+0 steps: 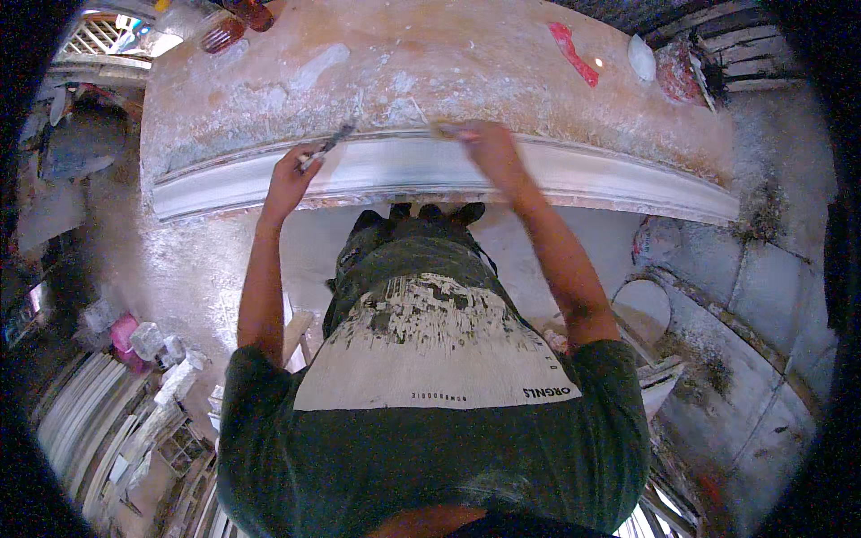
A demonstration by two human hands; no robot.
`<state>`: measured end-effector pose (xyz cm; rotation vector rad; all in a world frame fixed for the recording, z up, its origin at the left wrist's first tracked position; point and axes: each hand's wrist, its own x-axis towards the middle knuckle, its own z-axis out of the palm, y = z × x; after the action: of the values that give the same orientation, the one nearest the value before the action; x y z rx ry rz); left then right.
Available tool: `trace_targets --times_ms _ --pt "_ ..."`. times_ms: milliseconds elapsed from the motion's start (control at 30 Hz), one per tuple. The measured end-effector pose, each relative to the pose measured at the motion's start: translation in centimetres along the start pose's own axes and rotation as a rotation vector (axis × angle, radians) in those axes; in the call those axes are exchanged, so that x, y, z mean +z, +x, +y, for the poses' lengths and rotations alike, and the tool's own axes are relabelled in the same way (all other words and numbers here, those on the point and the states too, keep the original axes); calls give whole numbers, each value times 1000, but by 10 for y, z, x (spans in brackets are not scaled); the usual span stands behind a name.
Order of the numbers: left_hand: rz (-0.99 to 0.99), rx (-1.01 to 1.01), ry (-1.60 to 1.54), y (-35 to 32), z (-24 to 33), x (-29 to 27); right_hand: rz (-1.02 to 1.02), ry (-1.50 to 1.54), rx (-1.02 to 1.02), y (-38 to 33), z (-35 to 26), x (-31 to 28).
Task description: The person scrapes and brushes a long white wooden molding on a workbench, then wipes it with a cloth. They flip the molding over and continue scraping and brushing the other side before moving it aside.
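Moulding (395,169) appears already formed; what finishing remains, I cannot tell. Left hand (291,177) grips slim dark-tipped tool (339,136); right hand (494,151) pinches blurred yellowish piece (445,131).

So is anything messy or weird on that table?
Yes, the brown tabletop has pale smears across it, many just beyond the long white moulding, as if something was spread or spilled there. A bent red strip lies loose toward the far right, looking like a stray scrap.

Bare forearms (260,287) stretched forward, left hand (289,184) curled, right hand (491,157) blurred, hands apart
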<state>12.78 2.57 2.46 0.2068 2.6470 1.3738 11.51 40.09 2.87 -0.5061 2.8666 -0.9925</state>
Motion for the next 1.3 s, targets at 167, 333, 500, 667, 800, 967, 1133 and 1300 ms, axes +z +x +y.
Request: trace_targets --times_ms 167,333,500,667,800,967,1133,1300 --pt "-370 26 136 43 39 14 262 -364 765 -75 34 -107" --pt "-268 261 265 59 33 98 676 173 827 -133 6 -119" --pt "-332 227 269 58 47 108 812 309 882 -162 -12 -105" --pt "-343 61 259 46 34 45 971 353 928 -205 -5 -105" --pt "-398 141 312 66 65 111 1014 440 949 -227 4 -107" --pt "-560 223 337 118 150 261 977 455 851 -225 20 -115" --pt "-469 276 321 113 125 231 954 444 896 -266 52 -134" --pt "-372 153 430 65 109 159 1199 492 1011 -340 78 -130"
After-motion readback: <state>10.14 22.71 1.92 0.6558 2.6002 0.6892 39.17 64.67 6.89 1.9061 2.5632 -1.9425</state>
